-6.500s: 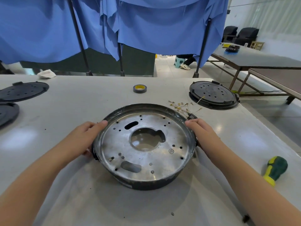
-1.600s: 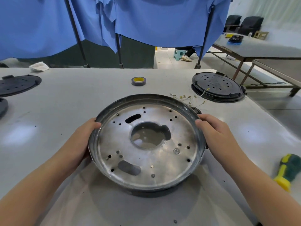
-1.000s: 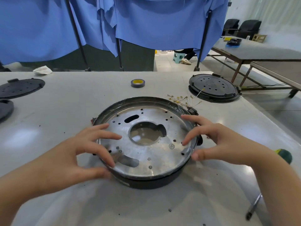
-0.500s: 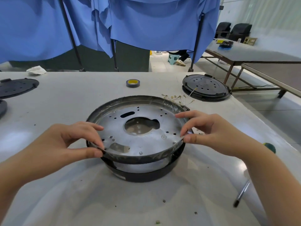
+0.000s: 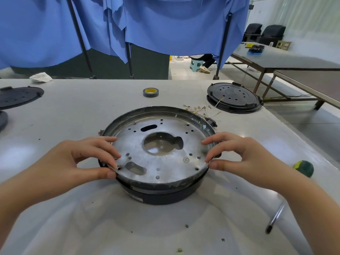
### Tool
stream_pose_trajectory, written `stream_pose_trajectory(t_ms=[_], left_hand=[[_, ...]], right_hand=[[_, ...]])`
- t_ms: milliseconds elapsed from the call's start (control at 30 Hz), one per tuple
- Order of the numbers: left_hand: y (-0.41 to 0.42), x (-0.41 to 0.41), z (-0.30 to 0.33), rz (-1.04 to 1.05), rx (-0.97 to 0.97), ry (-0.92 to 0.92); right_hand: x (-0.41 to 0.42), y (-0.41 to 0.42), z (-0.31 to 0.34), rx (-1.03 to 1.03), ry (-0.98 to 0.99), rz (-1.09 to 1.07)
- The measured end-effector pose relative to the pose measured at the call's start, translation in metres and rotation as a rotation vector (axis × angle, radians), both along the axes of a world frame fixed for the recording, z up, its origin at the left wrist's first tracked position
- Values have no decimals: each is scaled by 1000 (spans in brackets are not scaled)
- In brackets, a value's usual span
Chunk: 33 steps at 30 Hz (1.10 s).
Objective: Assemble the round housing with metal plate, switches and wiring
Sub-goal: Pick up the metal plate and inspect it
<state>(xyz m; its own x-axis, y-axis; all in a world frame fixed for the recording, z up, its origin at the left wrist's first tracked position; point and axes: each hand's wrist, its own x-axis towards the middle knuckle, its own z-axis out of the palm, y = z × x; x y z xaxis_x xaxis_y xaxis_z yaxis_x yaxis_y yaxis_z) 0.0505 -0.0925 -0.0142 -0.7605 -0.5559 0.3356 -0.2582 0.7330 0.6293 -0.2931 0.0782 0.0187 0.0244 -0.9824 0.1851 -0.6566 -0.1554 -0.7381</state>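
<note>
Round black housing (image 5: 161, 195) sits on the white table (image 5: 73, 115), centre of view, just in front of the person. Metal plate (image 5: 165, 162) lies in the top of it: dull grey, scuffed disc with a raised rim, 1 large central cut-out with a side notch, 2 oblong slots (1 far-left, 1 near-left), many small drilled holes, a small round stamp near the right side. Near edge of the plate rides above the housing wall, a gap showing under it; far edge sits lower, so the plate looks tilted up toward the camera. Clear film or tape wrinkles along the plate's rim.

Left hand (image 5: 81, 161) pinches the plate's near-left rim, thumb under the edge, fingers curled on top. Right hand (image 5: 237, 159) pinches the near-right rim the same way, thumb low, fingertips on the rim.

Loose bundle of thin wires with gold ring terminals (image 5: 200, 109) lies on the table just behind the housing, right of centre. Small dark connector part (image 5: 211, 123) pokes out at the housing's far-right edge.

Also on the table: grey tape roll with yellow core (image 5: 150, 92) far centre, black perforated lid (image 5: 233, 97) far right, 2nd black lid (image 5: 18, 96) far left, green-yellow screwdriver (image 5: 287, 196) at right, white rag (image 5: 41, 77) at the far-left edge. Blue curtain (image 5: 165, 24) hangs behind.
</note>
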Motion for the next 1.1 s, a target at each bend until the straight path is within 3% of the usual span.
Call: stream_pose_trajectory(t_ms=[733,1100], left_hand=[[36,-14,23,109,128,-25],[31,-17,39,121,169,-226]], right_hand=[[-14,-3,3,91,6,50],[-12,-5,13,194,82,49]])
